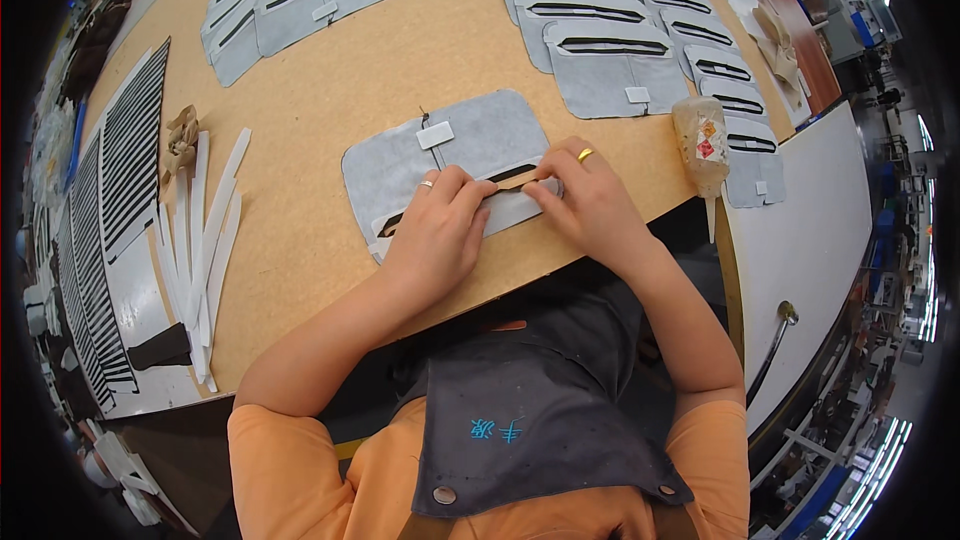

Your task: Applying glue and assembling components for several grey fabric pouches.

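L hand (437, 232) & R hand (592, 202) are pinching the dark-edged slot (522, 174) of the grey panel (500, 125), tips close but apart; panel's lying under & just beyond both. Prob. best: holding slot edge straight, pressing evenly btwn tips, w/o puckering. Bottle (700, 140) w/ nozzle's sitting R of R hand.

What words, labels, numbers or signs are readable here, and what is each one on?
Dark apron: blue characters on its front; I don't copy out wording.
Squeeze bottle: patch with red marks, too small to read.
White tag on the grey panel: no readable marks.
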A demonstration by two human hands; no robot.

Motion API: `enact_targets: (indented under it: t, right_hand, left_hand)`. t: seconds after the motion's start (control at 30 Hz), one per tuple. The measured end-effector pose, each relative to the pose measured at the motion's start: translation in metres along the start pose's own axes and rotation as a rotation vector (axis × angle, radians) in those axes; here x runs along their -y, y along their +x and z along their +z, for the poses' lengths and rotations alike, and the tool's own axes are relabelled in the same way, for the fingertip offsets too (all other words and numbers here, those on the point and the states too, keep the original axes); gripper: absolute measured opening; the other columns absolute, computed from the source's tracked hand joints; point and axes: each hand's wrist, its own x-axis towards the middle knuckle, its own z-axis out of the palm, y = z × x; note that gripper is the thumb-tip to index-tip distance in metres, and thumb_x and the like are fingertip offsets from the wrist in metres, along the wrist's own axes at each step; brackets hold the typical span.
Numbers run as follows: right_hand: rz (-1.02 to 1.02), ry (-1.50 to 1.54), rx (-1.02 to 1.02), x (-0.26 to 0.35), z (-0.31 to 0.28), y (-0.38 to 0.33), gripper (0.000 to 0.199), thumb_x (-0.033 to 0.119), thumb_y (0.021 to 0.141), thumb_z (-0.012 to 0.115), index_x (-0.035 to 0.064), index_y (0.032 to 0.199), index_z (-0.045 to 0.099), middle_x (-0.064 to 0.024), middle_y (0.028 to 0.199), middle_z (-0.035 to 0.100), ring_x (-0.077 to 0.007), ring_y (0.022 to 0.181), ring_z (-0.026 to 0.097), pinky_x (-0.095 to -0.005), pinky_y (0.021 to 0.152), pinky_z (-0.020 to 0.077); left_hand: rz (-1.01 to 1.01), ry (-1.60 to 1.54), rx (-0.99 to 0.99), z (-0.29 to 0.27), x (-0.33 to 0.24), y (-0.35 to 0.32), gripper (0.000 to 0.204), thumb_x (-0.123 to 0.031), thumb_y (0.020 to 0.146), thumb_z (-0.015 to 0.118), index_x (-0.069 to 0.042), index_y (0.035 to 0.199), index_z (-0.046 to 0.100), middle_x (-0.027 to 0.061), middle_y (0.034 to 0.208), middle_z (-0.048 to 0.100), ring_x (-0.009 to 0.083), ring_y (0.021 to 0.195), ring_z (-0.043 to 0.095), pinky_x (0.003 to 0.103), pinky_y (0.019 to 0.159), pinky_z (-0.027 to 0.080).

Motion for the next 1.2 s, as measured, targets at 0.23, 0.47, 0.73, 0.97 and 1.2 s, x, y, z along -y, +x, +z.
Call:
enact_targets:
  t: [0.23,0.47,0.73,0.97,1.2]
  right_hand:
    - [-0.130,0.106,0.052,0.000,0.009,-0.006,0.020,0.005,0.081,0.062,0.0016,0.101,0.061,-0.0076,0.098,0.060,-0.0261,0.096,0.056,-0.0370,0.084,0.0445]
    - [-0.275,-0.331,-0.014,0.004,0.003,-0.018,0.032,0.003,0.073,0.061,0.0019,0.105,0.062,-0.0064,0.102,0.060,-0.0237,0.098,0.057,-0.0355,0.086,0.0450]
    - [-0.100,0.072,0.031,0.024,0.025,-0.008,0.029,0.006,0.080,0.066,0.0055,0.109,0.060,-0.0084,0.102,0.059,-0.0278,0.097,0.055,-0.0378,0.085,0.0447]
    - [-0.058,0.139,0.212,0.031,0.021,0.008,0.023,0.007,0.082,0.062,0.0121,0.104,0.061,-0.0027,0.097,0.057,-0.0231,0.095,0.053,-0.0382,0.080,0.0355]
    - [0.017,0.210,0.367,0.033,0.014,0.018,0.026,0.003,0.081,0.059,0.0133,0.105,0.062,-0.0022,0.098,0.057,-0.0214,0.096,0.054,-0.0374,0.084,0.0337]
  left_hand:
    - [0.109,0.116,0.052,-0.002,0.005,-0.003,0.027,-0.002,0.080,0.061,-0.005,0.107,0.063,0.0076,0.095,0.056,0.0271,0.089,0.054,0.036,0.075,0.045]
    - [0.296,0.440,0.103,-0.007,0.001,-0.010,0.037,-0.011,0.078,0.053,0.000,0.113,0.058,0.0056,0.098,0.054,0.0209,0.093,0.052,0.032,0.076,0.042]
    - [-0.054,0.039,0.053,-0.024,0.010,-0.020,0.024,-0.005,0.081,0.064,-0.002,0.105,0.058,0.0107,0.096,0.054,0.0294,0.089,0.053,0.037,0.077,0.042]
    - [-0.045,-0.004,0.049,-0.029,0.018,-0.024,0.019,-0.003,0.082,0.062,-0.006,0.100,0.061,0.0089,0.092,0.055,0.0280,0.087,0.053,0.038,0.073,0.038]
    - [-0.007,-0.038,0.077,-0.032,0.024,-0.024,0.021,-0.001,0.081,0.062,-0.008,0.101,0.065,0.0042,0.089,0.057,0.0237,0.084,0.053,0.036,0.070,0.036]
